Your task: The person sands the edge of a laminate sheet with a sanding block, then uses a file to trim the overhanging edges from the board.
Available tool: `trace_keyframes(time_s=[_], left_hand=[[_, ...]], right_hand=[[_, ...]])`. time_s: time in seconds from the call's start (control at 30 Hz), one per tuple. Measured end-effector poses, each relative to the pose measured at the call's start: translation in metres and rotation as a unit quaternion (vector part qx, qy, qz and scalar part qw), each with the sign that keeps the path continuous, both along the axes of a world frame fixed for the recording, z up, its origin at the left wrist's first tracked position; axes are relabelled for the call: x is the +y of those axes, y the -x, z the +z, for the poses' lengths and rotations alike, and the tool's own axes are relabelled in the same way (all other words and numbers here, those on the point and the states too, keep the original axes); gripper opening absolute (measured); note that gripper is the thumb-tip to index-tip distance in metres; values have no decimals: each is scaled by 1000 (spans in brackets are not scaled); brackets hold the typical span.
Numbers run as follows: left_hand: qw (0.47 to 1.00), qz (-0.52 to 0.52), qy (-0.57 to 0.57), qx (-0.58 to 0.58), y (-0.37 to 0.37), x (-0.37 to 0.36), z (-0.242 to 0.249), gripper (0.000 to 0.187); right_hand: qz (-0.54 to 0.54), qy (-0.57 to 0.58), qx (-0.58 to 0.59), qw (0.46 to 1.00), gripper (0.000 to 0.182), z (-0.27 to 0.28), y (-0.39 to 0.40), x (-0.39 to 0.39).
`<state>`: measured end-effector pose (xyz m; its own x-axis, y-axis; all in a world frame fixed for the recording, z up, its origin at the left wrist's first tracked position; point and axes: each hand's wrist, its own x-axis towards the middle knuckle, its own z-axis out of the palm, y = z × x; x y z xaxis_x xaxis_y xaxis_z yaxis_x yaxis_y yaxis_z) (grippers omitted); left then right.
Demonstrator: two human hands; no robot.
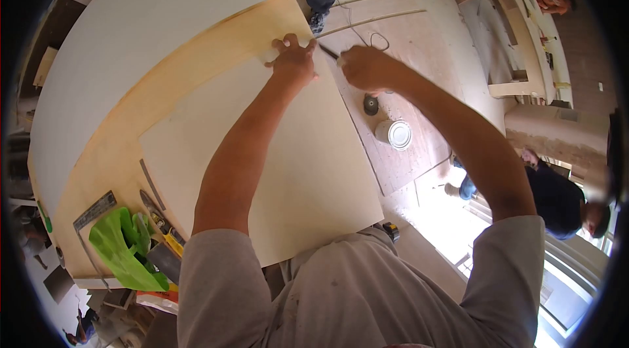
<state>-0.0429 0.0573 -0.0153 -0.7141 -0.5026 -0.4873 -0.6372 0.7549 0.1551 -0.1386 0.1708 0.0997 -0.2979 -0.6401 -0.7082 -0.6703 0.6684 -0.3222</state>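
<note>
A pale board [282, 171] lies on the plywood sheet in front of my body. My left hand [293, 61] rests on its far end with the fingers spread. Just right of the board's far corner, my right hand [367, 68] is closed round a dark narrow tool [329, 51]. The tool's slim end points toward the board's edge; its handle is hidden in my fist, and I cannot tell its exact kind.
A square [98, 209], a bright green bag [124, 243] and pliers [156, 209] lie at the left. Below the board's right edge stand a white can [394, 134] and a dark round object [371, 104]. People are at the far side and right.
</note>
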Motion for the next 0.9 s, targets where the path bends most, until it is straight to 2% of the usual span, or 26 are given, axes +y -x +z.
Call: trace_keyframes(time_s=[0.1, 0.13, 0.17, 0.23, 0.37, 0.47, 0.57, 0.67, 0.77, 0.87, 0.9], left_hand=[[1000, 2, -6, -5, 1, 0, 1, 90], [1000, 3, -7, -4, -1, 1, -1, 90], [1000, 3, -6, 0, -1, 1, 0, 90], [1000, 2, -6, 2, 0, 0, -1, 91], [1000, 7, -10, -3, 1, -1, 0, 92], [1000, 7, -5, 4, 1, -1, 0, 92], [1000, 5, -3, 16, -2, 0, -4, 92], [1000, 0, -5, 19, -1, -1, -1, 92], [1000, 13, -10, 19, -3, 1, 5, 91], [1000, 21, -11, 14, -4, 3, 6, 90], [1000, 21, -10, 12, -3, 3, 6, 89]], right_hand=[[20, 34, 13, 999, 31, -13, 4, 9], [93, 129, 84, 984, 31, -19, 7, 14], [75, 97, 71, 990, 31, -23, 15, 15], [36, 35, 47, 998, 31, 6, 14, 5], [56, 41, 43, 997, 29, 6, 8, 2], [117, 27, 75, 990, 28, 4, 12, -4], [83, 14, 43, 995, 28, 29, 6, -7], [61, 10, 43, 997, 27, 24, 7, -11], [141, -13, 78, 987, 27, 18, 13, -14], [44, 57, 47, 996, 26, 15, 15, -6], [48, 51, 51, 996, 26, 17, 13, -7]])
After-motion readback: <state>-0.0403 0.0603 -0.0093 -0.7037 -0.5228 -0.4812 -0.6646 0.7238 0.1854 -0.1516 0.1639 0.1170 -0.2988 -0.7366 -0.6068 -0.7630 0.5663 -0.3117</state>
